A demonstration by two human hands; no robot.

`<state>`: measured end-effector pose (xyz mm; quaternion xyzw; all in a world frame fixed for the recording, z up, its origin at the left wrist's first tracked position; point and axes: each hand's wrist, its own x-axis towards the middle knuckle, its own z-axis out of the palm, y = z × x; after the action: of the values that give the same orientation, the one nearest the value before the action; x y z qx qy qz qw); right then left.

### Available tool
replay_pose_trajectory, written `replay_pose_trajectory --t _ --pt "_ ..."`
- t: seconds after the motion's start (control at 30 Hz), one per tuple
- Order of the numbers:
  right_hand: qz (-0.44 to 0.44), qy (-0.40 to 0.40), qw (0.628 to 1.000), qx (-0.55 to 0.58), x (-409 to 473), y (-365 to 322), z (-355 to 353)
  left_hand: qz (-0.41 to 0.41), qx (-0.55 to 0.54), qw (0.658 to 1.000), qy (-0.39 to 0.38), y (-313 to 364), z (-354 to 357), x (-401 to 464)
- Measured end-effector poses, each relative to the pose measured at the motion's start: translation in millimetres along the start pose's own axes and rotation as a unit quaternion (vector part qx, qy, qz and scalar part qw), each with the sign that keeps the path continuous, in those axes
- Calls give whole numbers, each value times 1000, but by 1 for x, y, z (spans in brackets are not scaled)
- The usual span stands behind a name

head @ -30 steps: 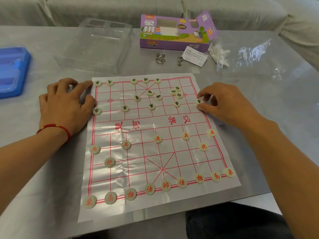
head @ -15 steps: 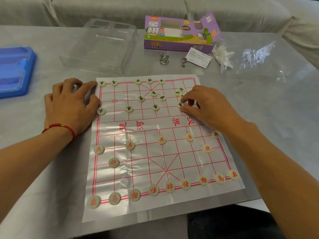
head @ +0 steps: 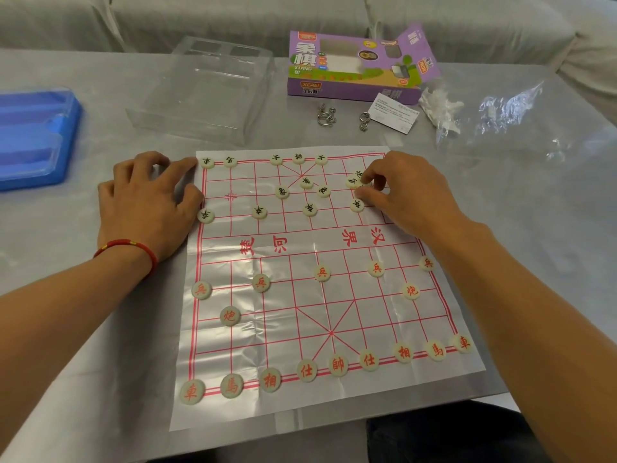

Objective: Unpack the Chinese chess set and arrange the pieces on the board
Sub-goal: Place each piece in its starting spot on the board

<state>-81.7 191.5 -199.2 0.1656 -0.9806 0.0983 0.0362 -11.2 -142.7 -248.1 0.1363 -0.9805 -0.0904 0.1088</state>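
1. I see the grey table [head: 551, 228] filling most of my view, with a pale covered sofa [head: 233, 15] behind it.
2. The plastic board sheet [head: 290, 255] lies flat in front of me, red grid facing up.
3. A clear plastic cover [head: 207, 91] sits beyond the board's far left corner; a blue tray [head: 33, 135] lies at the left edge.
4. The purple chess box [head: 354, 68] stands open at the far side, with crumpled clear wrap [head: 507, 115] to its right.
5. My left hand [head: 147, 205] rests on the board's far left edge, fingers spread and relaxed, holding nothing, a red string bracelet [head: 130, 248] at the wrist.
6. My right hand [head: 410, 195] is over the far right of the board, thumb and forefinger pinching a black-lettered piece [head: 353, 180].
7. The red-lettered pieces [head: 337, 364] stand arranged on the near half; the other black-lettered pieces [head: 309, 208] are partly placed, partly loose on the far half.
8. 2 metal wire puzzles [head: 325, 115] lie just before the box.
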Motion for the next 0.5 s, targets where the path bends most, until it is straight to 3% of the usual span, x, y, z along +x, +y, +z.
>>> replay_pose_trajectory --t 0.5 --pt "-15 -69 996 56 -1 22 -21 6 -5 1000 -1 -1 -2 0"
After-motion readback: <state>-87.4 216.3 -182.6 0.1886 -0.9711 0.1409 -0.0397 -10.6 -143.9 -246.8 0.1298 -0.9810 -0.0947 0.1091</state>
